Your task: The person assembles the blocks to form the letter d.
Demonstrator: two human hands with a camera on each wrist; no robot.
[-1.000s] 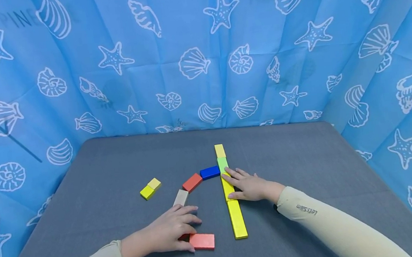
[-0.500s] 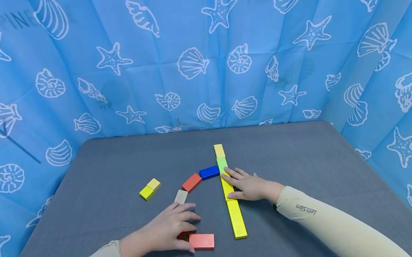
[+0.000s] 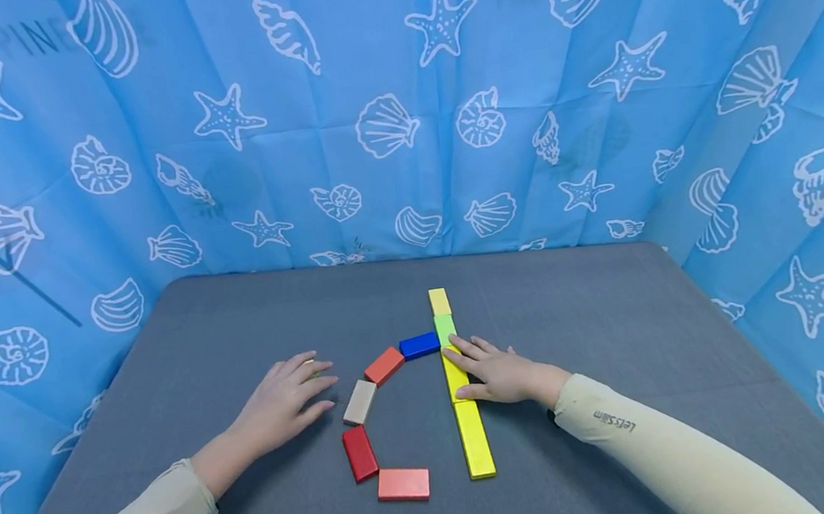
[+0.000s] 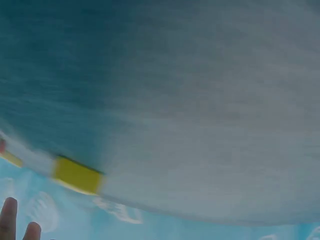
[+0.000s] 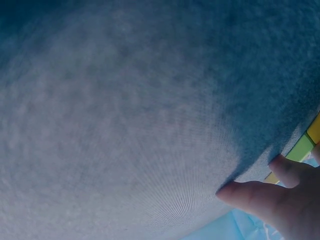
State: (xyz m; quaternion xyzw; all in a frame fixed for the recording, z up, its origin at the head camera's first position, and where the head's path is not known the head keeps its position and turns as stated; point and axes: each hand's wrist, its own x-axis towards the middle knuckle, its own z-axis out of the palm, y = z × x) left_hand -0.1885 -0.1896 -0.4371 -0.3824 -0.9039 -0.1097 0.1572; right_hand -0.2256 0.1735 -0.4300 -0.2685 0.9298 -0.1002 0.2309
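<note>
My left hand (image 3: 280,401) hovers over the left part of the table with its fingers spread, holding nothing. Beneath its fingers a small pale bit of block shows; in the left wrist view a yellow block (image 4: 77,175) appears, blurred. My right hand (image 3: 503,371) rests its fingertips on a yellow block (image 3: 456,370) in a straight column. That column also has a pale yellow block (image 3: 439,301), a green block (image 3: 445,327) and a long yellow block (image 3: 475,439). Left of it curve a blue block (image 3: 419,346), orange-red block (image 3: 384,365), beige block (image 3: 359,402), dark red block (image 3: 361,453) and salmon block (image 3: 403,484).
A grey cloth covers the table (image 3: 575,298). Behind and on both sides hangs a blue curtain (image 3: 361,61) printed with white shells and starfish. The salmon block's right end stands apart from the long yellow block.
My left hand has left the dark red block and moved up and left, over the pair of small yellow blocks. The dark red block is now uncovered. My right hand stays in place.
</note>
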